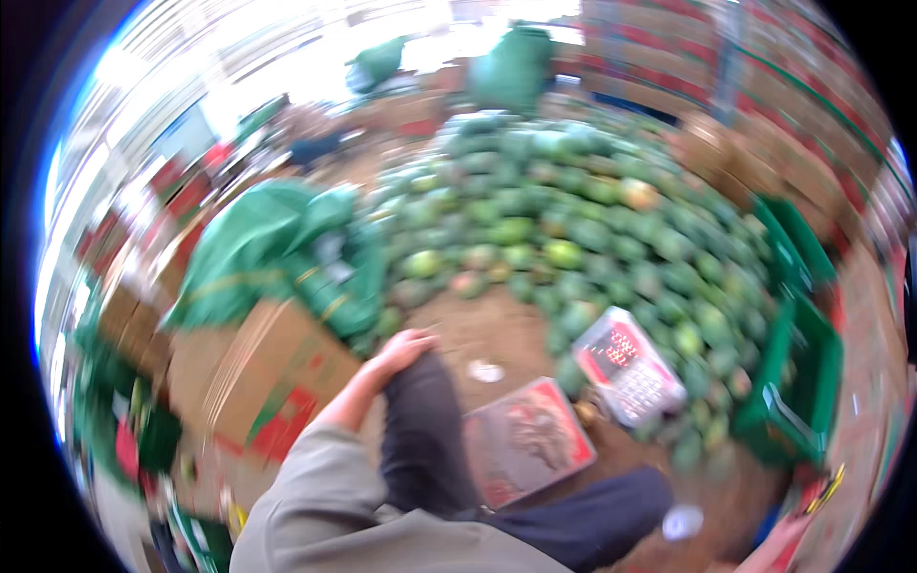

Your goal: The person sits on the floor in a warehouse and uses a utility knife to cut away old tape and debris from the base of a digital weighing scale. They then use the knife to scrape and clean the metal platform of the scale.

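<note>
My left hand (pixel 404 350) lies on my bent left knee, fingers stretched over it and holding nothing. At the lower right edge, my right hand (pixel 789 531) is closed around a slim yellow and black tool that looks like a utility knife (pixel 827 489). Between my legs sits the flat platform of a weighing scale (pixel 525 441), its top dirty and its rim red. The scale's tilted white display unit (pixel 630 371), with lit red digits and a keypad, leans against a large heap of green mangoes (pixel 573 229). The picture is blurred.
Flattened cardboard boxes (pixel 277 382) and a green mesh cover (pixel 253 239) lie left of my leg. Green plastic crates (pixel 798 382) stand at the right of the heap. Stacked cartons (pixel 812 86) line the right and back. A white round object (pixel 682 521) is by my right foot.
</note>
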Demonstrator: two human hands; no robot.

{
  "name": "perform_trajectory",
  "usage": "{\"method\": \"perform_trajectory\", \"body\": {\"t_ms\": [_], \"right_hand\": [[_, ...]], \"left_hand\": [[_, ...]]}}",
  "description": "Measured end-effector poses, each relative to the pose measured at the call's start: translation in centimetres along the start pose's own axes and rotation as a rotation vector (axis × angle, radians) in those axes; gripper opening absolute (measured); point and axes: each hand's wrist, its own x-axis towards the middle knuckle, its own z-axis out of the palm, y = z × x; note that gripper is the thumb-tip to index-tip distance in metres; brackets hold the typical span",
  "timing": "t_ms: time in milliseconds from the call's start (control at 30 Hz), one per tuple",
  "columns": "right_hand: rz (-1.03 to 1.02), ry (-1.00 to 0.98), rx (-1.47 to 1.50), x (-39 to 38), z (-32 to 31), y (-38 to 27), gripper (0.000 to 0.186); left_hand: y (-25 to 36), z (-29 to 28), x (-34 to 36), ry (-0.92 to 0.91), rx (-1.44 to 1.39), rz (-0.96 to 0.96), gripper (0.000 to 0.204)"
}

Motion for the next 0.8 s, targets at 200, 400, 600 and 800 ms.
{"method": "perform_trajectory", "body": {"t_ms": [200, 400, 600, 800], "right_hand": [[0.798, -0.822, 0.404, -16.5, 28.5, 3.7, 0.041], [0.874, -1.033, 0.065, -41.0, 44.9, -6.0, 0.039], [1.054, -1.442, 0.104, -60.3, 55.9, -14.0, 0.044], [1.176, -1.664, 0.287, -86.0, 61.3, -14.9, 0.028]], "left_hand": [[-7.9, -3.0, -3.3, 0.283, -0.349, 0.330, 0.052], [-23.3, 1.3, -17.8, 0.144, -0.228, -0.066, 0.056], [-32.6, -5.5, -27.2, 0.482, 0.225, -0.041, 0.044], [-38.2, -24.0, -29.2, 0.951, 0.329, -0.042, 0.028]]}}
